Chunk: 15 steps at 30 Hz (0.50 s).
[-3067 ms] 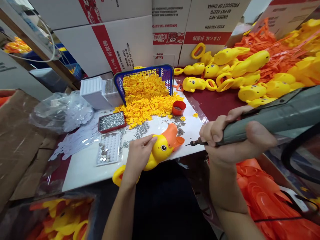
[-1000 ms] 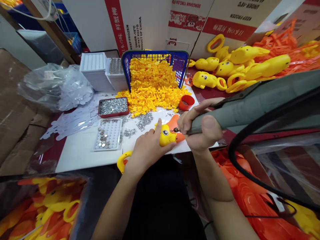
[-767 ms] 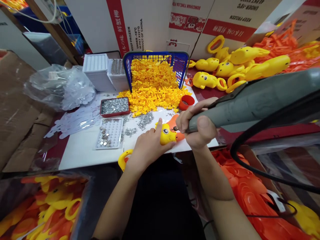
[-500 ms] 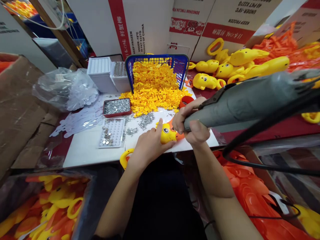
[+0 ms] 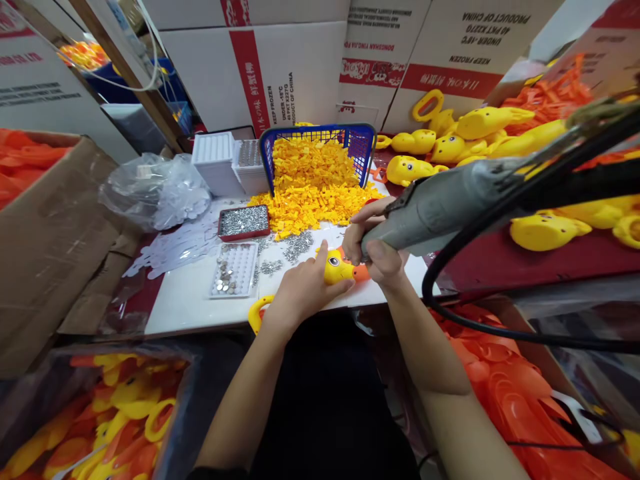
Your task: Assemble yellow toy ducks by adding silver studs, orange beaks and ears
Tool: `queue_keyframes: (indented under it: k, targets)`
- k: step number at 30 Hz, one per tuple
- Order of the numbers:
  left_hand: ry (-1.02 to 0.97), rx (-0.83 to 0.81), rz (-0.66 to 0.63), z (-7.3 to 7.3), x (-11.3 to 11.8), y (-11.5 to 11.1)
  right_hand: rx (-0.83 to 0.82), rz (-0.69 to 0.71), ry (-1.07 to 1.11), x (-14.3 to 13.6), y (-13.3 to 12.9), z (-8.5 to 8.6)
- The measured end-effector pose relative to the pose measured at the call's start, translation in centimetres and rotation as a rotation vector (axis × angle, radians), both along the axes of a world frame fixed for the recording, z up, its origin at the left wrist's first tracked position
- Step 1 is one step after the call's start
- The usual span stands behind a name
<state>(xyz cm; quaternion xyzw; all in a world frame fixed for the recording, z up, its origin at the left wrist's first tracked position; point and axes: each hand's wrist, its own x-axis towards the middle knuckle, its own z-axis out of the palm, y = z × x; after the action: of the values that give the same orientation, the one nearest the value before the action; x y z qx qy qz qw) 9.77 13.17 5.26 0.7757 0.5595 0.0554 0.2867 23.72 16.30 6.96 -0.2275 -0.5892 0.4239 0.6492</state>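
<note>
A yellow duck-shaped toy point(image 5: 336, 267) with an orange bill lies on its side on the white worktop. My left hand point(image 5: 300, 288) holds it down, the index finger along its far side and the thumb near the bill. Below my left wrist a yellow ring-shaped handle point(image 5: 257, 315) sticks out at the table edge. My right hand point(image 5: 376, 252) is wrapped round a grey electric screwdriver point(image 5: 435, 208) with a black cable. The tool is tilted, its front end down at the toy; its tip is hidden behind my fingers.
Small yellow parts point(image 5: 320, 203) spill from a blue basket point(image 5: 367, 150). Nearby are a red tray of screws point(image 5: 245, 222), loose screws point(image 5: 299, 247) and a white tray with metal discs point(image 5: 234, 270). Yellow toys point(image 5: 450, 147) lie right; boxes of orange parts point(image 5: 515, 387) and toys point(image 5: 130, 400) flank me.
The view has shifted, so the table things sit a little lower and further right. The screwdriver's rear end has dropped slightly in view. Both hands keep their grips at the toy.
</note>
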Motion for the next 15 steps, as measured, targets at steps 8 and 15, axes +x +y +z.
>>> queue_keyframes:
  k: [8, 15]
  targets:
    - [-0.141, -0.028, 0.165, -1.0, 0.8, 0.8, 0.084, -0.318, 0.315, 1.4, 0.1, 2.0]
    - [0.049, 0.313, 0.195, -2.6, -3.9, 1.3, -0.033, -0.414, 0.287, 3.7, -1.2, 2.3]
